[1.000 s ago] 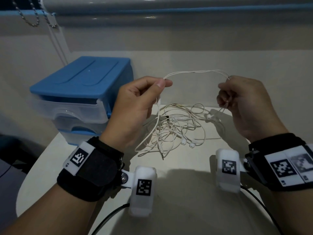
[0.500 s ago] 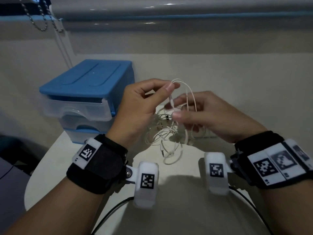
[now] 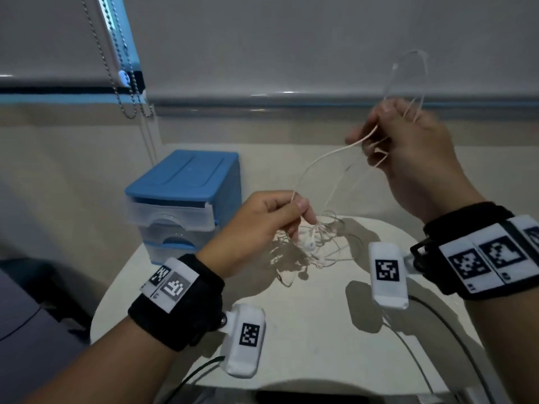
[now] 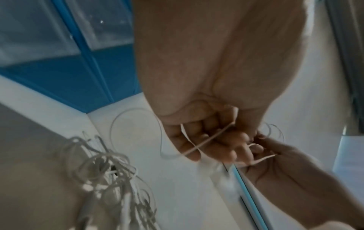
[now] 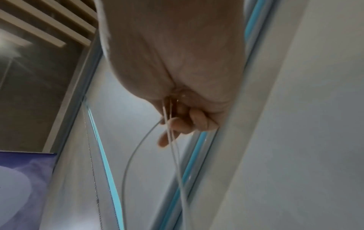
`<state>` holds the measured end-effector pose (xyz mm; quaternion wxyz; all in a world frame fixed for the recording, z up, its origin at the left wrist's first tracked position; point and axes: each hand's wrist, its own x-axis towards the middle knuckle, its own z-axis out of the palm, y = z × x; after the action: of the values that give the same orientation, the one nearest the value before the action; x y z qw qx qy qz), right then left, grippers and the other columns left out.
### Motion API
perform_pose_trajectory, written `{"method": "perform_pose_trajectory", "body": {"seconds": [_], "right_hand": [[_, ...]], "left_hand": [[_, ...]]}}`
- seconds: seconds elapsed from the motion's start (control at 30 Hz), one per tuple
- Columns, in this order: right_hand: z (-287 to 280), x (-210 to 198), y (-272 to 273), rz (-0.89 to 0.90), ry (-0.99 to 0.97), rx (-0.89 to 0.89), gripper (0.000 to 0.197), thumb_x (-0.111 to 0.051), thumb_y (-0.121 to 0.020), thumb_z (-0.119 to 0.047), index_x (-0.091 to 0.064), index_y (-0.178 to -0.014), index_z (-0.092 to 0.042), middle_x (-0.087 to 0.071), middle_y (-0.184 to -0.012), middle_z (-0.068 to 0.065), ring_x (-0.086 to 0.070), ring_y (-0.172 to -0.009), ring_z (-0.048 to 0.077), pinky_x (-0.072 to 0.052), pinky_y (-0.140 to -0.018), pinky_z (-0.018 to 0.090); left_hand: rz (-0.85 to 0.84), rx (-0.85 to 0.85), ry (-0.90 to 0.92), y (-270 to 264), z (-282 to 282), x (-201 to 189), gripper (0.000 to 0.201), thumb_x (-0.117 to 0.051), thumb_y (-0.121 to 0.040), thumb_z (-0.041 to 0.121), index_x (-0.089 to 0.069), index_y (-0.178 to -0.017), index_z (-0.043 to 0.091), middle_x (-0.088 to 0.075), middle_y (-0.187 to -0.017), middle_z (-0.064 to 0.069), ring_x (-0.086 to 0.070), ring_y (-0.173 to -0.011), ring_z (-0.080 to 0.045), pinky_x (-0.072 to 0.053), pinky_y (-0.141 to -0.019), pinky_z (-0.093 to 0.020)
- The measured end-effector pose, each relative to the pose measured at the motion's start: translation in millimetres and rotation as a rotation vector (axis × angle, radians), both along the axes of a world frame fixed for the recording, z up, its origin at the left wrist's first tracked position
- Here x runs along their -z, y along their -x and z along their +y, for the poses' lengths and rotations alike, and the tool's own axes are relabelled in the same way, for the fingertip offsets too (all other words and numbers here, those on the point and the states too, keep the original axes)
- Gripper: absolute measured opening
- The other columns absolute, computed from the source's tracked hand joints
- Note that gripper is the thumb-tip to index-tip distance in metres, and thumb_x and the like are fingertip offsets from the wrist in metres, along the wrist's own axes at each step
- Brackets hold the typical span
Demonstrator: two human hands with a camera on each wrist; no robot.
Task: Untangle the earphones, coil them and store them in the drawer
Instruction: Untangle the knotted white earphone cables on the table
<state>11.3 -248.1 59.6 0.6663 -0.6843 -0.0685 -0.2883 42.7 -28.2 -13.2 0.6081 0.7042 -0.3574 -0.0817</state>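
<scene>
A tangle of white earphones [image 3: 316, 246] lies on the round white table [image 3: 320, 330], with strands lifted off it. My left hand [image 3: 294, 212] pinches a strand low over the tangle; the left wrist view shows cord crossing its curled fingers [image 4: 204, 146] and the knot [image 4: 106, 171] below. My right hand [image 3: 379, 135] is raised high at the right and grips several loops that arch above it [image 3: 420, 71]. In the right wrist view cords [image 5: 169, 137] hang down from its curled fingers. The blue-topped drawer unit [image 3: 186, 182] stands at the table's back left, its drawers closed.
Bead chains of a roller blind [image 3: 128, 83] hang at the back left, above the drawer unit. A window sill and wall run behind the table. Black cables [image 3: 455, 339] from the wrist cameras trail over the table's near edge. A dark surface [image 3: 23, 330] lies low at left.
My right hand has risen up and to the right, drawing loops of cord out of the tangle. My left hand has dropped closer to the tangle. The view has tilted up.
</scene>
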Motion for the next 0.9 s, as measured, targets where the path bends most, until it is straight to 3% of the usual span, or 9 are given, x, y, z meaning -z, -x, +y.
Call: {"method": "perform_pose_trajectory", "body": {"seconds": [0.1, 0.27, 0.4, 0.5, 0.57, 0.63, 0.7, 0.8, 0.9], "right_hand": [[-13.1, -6.8, 5.3, -0.019, -0.038, 0.051, 0.031, -0.04, -0.11, -0.025, -0.053, -0.082, -0.027, -0.077, -0.076, 0.0, -0.068, -0.082, 0.018, -0.037, -0.061, 0.025], [-14.3, -0.1, 17.3, 0.062, -0.407, -0.095, 0.029, -0.039, -0.109, -0.017, -0.051, -0.083, -0.02, -0.072, -0.065, 0.003, -0.076, -0.073, 0.019, -0.058, -0.071, 0.029], [-17.3, 0.5, 20.7, 0.087, -0.693, -0.19, 0.029, -0.043, -0.106, -0.011, -0.052, -0.079, -0.015, -0.062, -0.059, 0.006, -0.074, -0.066, 0.019, -0.06, -0.063, 0.028], [-30.8, -2.5, 19.8, 0.07, -0.957, -0.329, 0.027, -0.044, -0.104, -0.009, -0.048, -0.078, -0.013, -0.05, -0.056, 0.002, -0.056, -0.047, 0.009, -0.049, -0.046, 0.018], [-39.3, -4.5, 20.7, 0.101, -0.877, -0.383, 0.019, -0.048, -0.095, -0.01, -0.043, -0.077, -0.017, -0.037, -0.057, -0.005, -0.037, -0.04, 0.003, -0.033, -0.035, 0.015], [-42.0, -2.6, 21.9, 0.152, -0.689, -0.379, 0.019, -0.049, -0.095, -0.016, -0.045, -0.076, -0.02, -0.03, -0.055, -0.007, -0.026, -0.036, 0.003, -0.022, -0.032, 0.017], [-34.6, 0.6, 24.6, 0.227, -0.509, -0.387, 0.024, -0.046, -0.101, -0.02, -0.05, -0.078, -0.02, -0.027, -0.055, -0.008, -0.023, -0.036, 0.003, -0.016, -0.032, 0.017], [-13.0, 0.4, 33.8, 0.306, -0.18, -0.426, 0.012, -0.059, -0.095, -0.026, -0.065, -0.094, -0.016, -0.02, -0.062, -0.006, -0.02, -0.041, 0.005, -0.012, -0.038, 0.019], [10.4, -5.7, 42.9, 0.334, 0.197, -0.542, 0.027, -0.073, -0.087, -0.027, -0.072, -0.111, -0.015, -0.019, -0.069, 0.001, -0.019, -0.049, 0.008, -0.013, -0.043, 0.022]], "left_hand": [[0.002, -0.092, 0.083, 3.4, 11.1, -11.4, 0.035, -0.051, -0.106, 0.021, -0.072, -0.084, 0.002, -0.041, -0.061, 0.002, -0.043, -0.065, -0.016, -0.043, -0.069, -0.028], [-0.062, -0.209, 0.149, 9.9, 22.8, -29.6, 0.029, -0.052, -0.105, 0.016, -0.069, -0.082, 0.009, -0.034, -0.059, 0.009, -0.035, -0.058, -0.009, -0.038, -0.061, -0.024], [-0.14, -0.237, 0.17, 19.2, 27.3, -48.3, 0.023, -0.056, -0.103, 0.014, -0.073, -0.093, 0.002, -0.039, -0.055, 0.014, -0.028, -0.057, -0.012, -0.022, -0.056, -0.031], [-0.215, -0.264, 0.171, 19.9, 35.5, -61.5, 0.021, -0.06, -0.101, 0.015, -0.074, -0.097, 0.001, -0.042, -0.055, 0.015, -0.029, -0.057, -0.012, -0.021, -0.054, -0.025], [-0.241, -0.297, 0.154, 18.3, 41.0, -67.9, 0.018, -0.061, -0.101, 0.016, -0.076, -0.098, 0.007, -0.046, -0.057, 0.015, -0.033, -0.057, -0.008, -0.029, -0.053, -0.02], [-0.217, -0.313, 0.169, 17.1, 42.1, -72.7, 0.018, -0.058, -0.102, 0.012, -0.075, -0.103, 0.011, -0.049, -0.059, 0.016, -0.036, -0.057, -0.005, -0.032, -0.053, -0.018], [-0.193, -0.274, 0.193, 19.1, 38.9, -77.9, 0.022, -0.054, -0.102, 0.006, -0.073, -0.111, 0.013, -0.048, -0.065, 0.009, -0.036, -0.058, -0.007, -0.032, -0.053, -0.019], [-0.215, -0.183, 0.168, 28.4, 26.5, -85.3, 0.025, -0.054, -0.1, -0.001, -0.067, -0.119, 0.01, -0.055, -0.072, -0.002, -0.043, -0.059, -0.008, -0.036, -0.054, -0.019], [-0.249, -0.115, 0.042, 36.2, 9.9, -87.4, 0.025, -0.061, -0.099, 0.002, -0.06, -0.123, 0.007, -0.06, -0.071, -0.009, -0.046, -0.056, -0.01, -0.038, -0.053, -0.021]]}}
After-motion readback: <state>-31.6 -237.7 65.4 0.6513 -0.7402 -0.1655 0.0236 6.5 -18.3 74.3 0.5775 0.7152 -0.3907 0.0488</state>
